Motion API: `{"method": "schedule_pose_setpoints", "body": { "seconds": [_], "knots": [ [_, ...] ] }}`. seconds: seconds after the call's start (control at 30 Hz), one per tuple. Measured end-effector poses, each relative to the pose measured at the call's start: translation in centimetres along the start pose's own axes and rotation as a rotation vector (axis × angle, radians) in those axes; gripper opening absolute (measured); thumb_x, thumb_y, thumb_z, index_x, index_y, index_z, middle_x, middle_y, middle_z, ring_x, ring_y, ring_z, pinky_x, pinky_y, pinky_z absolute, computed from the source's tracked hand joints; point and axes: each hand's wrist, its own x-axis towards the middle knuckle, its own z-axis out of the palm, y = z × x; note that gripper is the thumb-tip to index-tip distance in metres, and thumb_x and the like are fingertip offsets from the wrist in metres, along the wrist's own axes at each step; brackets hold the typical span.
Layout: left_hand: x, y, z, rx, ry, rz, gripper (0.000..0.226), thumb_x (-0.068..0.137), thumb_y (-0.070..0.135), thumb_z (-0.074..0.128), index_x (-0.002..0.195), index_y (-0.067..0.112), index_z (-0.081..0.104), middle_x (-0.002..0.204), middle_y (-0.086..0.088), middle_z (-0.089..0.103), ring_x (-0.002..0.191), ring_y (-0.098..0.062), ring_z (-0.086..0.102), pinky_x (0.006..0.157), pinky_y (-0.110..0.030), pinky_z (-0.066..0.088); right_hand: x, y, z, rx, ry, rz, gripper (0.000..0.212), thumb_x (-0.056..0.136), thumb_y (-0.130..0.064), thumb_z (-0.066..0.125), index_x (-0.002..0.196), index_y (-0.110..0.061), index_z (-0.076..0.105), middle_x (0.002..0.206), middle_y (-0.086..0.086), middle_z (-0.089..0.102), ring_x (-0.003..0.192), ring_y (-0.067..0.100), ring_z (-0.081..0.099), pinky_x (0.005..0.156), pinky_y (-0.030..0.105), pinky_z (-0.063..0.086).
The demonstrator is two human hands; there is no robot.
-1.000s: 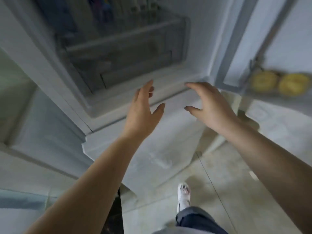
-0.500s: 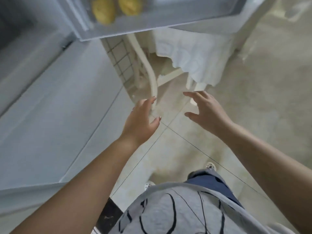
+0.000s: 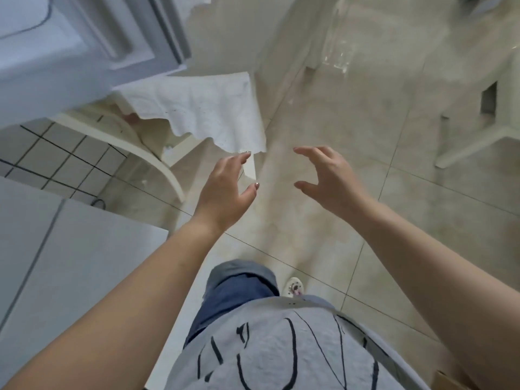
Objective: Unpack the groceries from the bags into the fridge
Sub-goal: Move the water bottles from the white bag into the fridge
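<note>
We hold both hands out in front of us over the floor (image 3: pixel 351 122), and neither holds anything. Our left hand (image 3: pixel 225 192) has its fingers stretched forward and loosely spread, thumb apart. Our right hand (image 3: pixel 329 178) has its fingers bent like a claw around empty air, thumb pointing toward the left hand. The two hands are near each other with a gap between them, palms turned inward.

Beyond and to the left of our left hand hangs the open fridge door (image 3: pixel 70 46), white, seen from below its lower edge. The white side of the fridge (image 3: pixel 56 263) stands left of our left forearm. We see no groceries and no bags here, so we cannot tell where they are.

Just past the fingertips of our left hand hangs the scalloped edge of a white tablecloth (image 3: pixel 202 111), draped down from a tabletop. Under it, left of the left hand, curves a cream chair frame (image 3: pixel 146 153), with a patch of small white tiles (image 3: pixel 56 153) beside it.

Far beyond and right of our right hand stands a white stool (image 3: pixel 478 130). Below our arms we see a grey shirt (image 3: pixel 281 347) with black lines, blue trousers (image 3: pixel 239 291) and one white shoe (image 3: pixel 294 287) on the glossy floor.
</note>
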Motion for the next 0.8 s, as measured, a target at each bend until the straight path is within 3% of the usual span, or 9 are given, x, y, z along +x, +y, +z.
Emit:
{"method": "schedule_pose_setpoints", "body": {
  "seconds": [0.23, 0.43, 0.53, 0.8],
  "knots": [
    [11.7, 1.4, 1.4, -0.014, 0.069, -0.028, 0.057, 0.087, 0.021, 0.063, 0.139, 0.018, 0.04, 0.133, -0.001, 0.048, 0.12, -0.012, 0.047, 0.093, -0.021, 0.037, 10.6, 4.0, -3.4, -0.02, -0.035, -0.044, 0.064, 0.081, -0.026, 0.071, 0.138, -0.022, 0.043, 0.133, 0.007, 0.049, 0.122, 0.027, 0.045, 0.1, 0.037, 0.038],
    [22.3, 1.4, 1.9, -0.019, 0.067, -0.058, 0.056, 0.086, 0.021, 0.062, 0.138, 0.015, 0.041, 0.132, -0.005, 0.049, 0.122, -0.018, 0.046, 0.099, -0.03, 0.039, 21.1, 6.0, -6.3, -0.079, -0.068, -0.069, 0.064, 0.081, -0.026, 0.071, 0.139, -0.023, 0.043, 0.131, 0.007, 0.049, 0.121, 0.026, 0.046, 0.099, 0.035, 0.036],
    [27.2, 1.9, 2.0, -0.052, 0.071, -0.074, 0.056, 0.086, 0.02, 0.062, 0.138, 0.015, 0.042, 0.132, -0.005, 0.049, 0.123, -0.017, 0.046, 0.099, -0.025, 0.036, 26.1, 7.1, -8.3, -0.077, -0.067, -0.074, 0.064, 0.081, -0.026, 0.07, 0.139, -0.024, 0.042, 0.134, 0.005, 0.048, 0.123, 0.026, 0.045, 0.098, 0.034, 0.036],
    [38.8, 3.2, 2.1, -0.102, 0.308, -0.241, 0.057, 0.084, 0.017, 0.066, 0.136, 0.015, 0.044, 0.126, -0.005, 0.05, 0.116, -0.015, 0.049, 0.094, -0.025, 0.039, 40.9, 10.6, -12.6, -0.119, -0.195, -0.282, 0.063, 0.082, -0.028, 0.069, 0.139, -0.026, 0.042, 0.133, 0.004, 0.048, 0.123, 0.025, 0.045, 0.101, 0.034, 0.035]
  ]
}}
